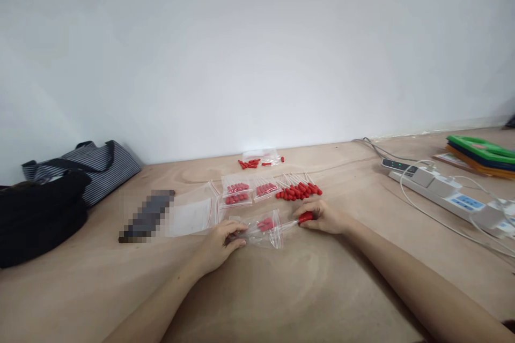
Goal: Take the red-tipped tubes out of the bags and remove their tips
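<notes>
My left hand (pixel 223 244) pinches the left end of a small clear zip bag (pixel 263 230) lying on the wooden table (pixel 281 289); red-capped pieces show inside it. My right hand (pixel 324 216) is closed on a red-capped dropper (pixel 304 218) whose clear stem points into the bag's right opening. Just beyond my right hand lies a row of several red-capped droppers (pixel 298 188). Filled zip bags (pixel 238 193) sit behind the bag, and empty zip bags (pixel 191 214) lie to the left.
A few loose red caps (pixel 253 162) lie near the wall. A blurred dark flat object (pixel 147 215) rests at left, beside a black bag (pixel 38 214) and a striped bag (pixel 102 166). A white power strip (pixel 446 193) with cables and stacked coloured boards (pixel 480 153) occupy the right.
</notes>
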The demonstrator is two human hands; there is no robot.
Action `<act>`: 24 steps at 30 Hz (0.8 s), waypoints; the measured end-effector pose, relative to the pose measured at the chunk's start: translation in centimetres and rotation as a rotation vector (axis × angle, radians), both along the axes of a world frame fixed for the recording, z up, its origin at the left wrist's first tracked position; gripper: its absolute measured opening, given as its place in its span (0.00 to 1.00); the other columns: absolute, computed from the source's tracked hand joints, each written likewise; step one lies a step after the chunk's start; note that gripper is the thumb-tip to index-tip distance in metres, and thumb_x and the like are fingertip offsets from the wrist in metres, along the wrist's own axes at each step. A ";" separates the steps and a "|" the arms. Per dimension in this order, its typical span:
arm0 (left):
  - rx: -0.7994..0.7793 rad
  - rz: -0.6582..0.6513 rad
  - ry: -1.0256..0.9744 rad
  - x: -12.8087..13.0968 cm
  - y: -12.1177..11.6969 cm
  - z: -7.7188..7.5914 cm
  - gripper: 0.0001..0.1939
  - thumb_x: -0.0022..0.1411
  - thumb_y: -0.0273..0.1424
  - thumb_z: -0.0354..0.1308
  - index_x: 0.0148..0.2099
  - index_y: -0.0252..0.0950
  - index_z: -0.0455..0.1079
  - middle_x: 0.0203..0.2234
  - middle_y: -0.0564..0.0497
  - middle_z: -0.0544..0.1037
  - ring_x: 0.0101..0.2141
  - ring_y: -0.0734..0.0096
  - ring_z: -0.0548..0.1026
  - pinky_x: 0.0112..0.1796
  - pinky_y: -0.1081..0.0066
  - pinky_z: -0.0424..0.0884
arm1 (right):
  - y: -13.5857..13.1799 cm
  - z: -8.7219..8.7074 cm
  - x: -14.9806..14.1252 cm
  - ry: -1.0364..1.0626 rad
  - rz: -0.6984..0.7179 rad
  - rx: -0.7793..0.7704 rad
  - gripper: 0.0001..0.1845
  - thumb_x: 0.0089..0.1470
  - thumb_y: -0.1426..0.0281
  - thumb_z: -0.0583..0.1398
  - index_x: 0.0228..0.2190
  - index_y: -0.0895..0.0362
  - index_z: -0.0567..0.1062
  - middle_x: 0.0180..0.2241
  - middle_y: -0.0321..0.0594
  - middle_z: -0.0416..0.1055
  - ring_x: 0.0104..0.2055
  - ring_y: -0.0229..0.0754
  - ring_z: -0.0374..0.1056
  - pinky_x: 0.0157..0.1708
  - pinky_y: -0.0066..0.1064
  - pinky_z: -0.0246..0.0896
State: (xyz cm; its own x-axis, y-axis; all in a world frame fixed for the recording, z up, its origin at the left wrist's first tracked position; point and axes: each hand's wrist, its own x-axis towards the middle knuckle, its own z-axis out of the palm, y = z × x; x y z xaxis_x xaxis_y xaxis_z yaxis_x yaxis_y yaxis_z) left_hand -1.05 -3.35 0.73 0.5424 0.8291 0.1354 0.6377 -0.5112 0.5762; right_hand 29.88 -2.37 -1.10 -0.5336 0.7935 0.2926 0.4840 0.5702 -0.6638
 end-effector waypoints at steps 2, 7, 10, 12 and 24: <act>0.007 0.005 0.002 0.0 0.0 0.0 0.12 0.53 0.30 0.54 0.41 0.39 0.69 0.37 0.51 0.74 0.34 0.71 0.71 0.34 0.71 0.68 | 0.2 -0.2 0.0 0.023 0.026 -0.015 0.10 0.46 0.67 0.59 0.33 0.55 0.76 0.32 0.39 0.71 0.33 0.37 0.66 0.33 0.29 0.61; 0.004 0.008 0.017 0.1 -0.2 0.2 0.11 0.53 0.29 0.53 0.41 0.38 0.69 0.36 0.51 0.74 0.34 0.71 0.70 0.33 0.71 0.68 | 0.5 -0.2 0.6 0.102 0.055 -0.053 0.10 0.45 0.65 0.60 0.31 0.55 0.77 0.30 0.39 0.73 0.32 0.39 0.68 0.33 0.30 0.63; -0.007 0.003 0.026 0.1 -0.3 0.3 0.11 0.54 0.29 0.53 0.41 0.38 0.69 0.36 0.50 0.73 0.33 0.71 0.70 0.33 0.72 0.68 | 0.6 0.5 2.1 0.163 -0.016 -0.139 0.12 0.43 0.63 0.62 0.30 0.55 0.78 0.30 0.39 0.74 0.32 0.40 0.69 0.33 0.32 0.64; -0.006 -0.003 0.028 0.1 -0.2 0.3 0.11 0.54 0.29 0.53 0.41 0.38 0.69 0.36 0.50 0.73 0.34 0.71 0.70 0.33 0.72 0.67 | 0.7 1.0 3.3 0.222 -0.105 -0.183 0.13 0.41 0.63 0.62 0.30 0.56 0.78 0.31 0.39 0.75 0.32 0.41 0.69 0.34 0.33 0.64; -0.017 -0.004 0.044 0.1 -0.2 0.4 0.11 0.55 0.30 0.52 0.41 0.38 0.69 0.37 0.50 0.73 0.36 0.69 0.70 0.35 0.71 0.66 | 5.2 2.3 -1.3 -0.131 -0.751 0.082 0.14 0.44 0.74 0.54 0.33 0.58 0.76 0.31 0.41 0.75 0.34 0.41 0.69 0.33 0.25 0.60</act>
